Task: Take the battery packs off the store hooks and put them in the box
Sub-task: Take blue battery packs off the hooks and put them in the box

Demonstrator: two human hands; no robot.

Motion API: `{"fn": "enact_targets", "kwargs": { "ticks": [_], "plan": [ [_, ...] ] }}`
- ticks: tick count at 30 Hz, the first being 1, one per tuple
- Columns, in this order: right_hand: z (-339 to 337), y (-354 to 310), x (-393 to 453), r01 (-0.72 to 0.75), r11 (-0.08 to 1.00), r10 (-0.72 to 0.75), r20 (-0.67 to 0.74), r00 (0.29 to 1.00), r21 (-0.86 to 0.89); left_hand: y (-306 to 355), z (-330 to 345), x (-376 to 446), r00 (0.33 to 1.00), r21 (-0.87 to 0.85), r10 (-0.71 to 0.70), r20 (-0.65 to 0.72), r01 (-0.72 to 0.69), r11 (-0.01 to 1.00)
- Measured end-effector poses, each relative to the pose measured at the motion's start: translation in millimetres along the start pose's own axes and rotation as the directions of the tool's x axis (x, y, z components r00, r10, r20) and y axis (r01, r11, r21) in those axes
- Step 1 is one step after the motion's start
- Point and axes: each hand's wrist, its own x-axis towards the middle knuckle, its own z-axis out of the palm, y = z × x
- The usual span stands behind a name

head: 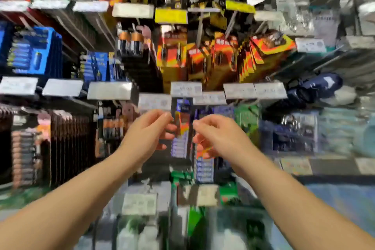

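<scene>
— Both bare forearms reach up from the bottom corners. What do the hands do?
— At frame centre, the left hand (151, 128) and right hand (213, 134) have their fingers curled, pinching the sides of a blue battery pack (181, 128).
— Where is that pack?
— Hanging just below a white price tag (155, 102); motion blur hides the hook.

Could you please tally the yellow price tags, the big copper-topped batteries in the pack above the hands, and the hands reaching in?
Yellow price tags: 2
Copper-topped batteries: 2
Hands: 2, the left hand and the right hand
Total: 6
The picture is blurred, so smaller tags are not counted.
</scene>
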Motion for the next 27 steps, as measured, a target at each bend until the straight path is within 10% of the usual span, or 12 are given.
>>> {"fn": "enact_targets", "kwargs": {
  "ticks": [15, 27],
  "plan": [
    [-21, 213, -183, -0.507, 0.862, 0.507, 0.064, 0.859, -0.014, -178, 109, -209, 0.851, 0.089, -0.44, 0.286, 0.434, 0.897],
    [-36, 381, -350, -0.891, 0.454, 0.891, 0.029, 0.454, 0.016, -324, 185, -399, 0.467, 0.152, -0.783, 0.41, 0.812, 0.564]
  ]
}}
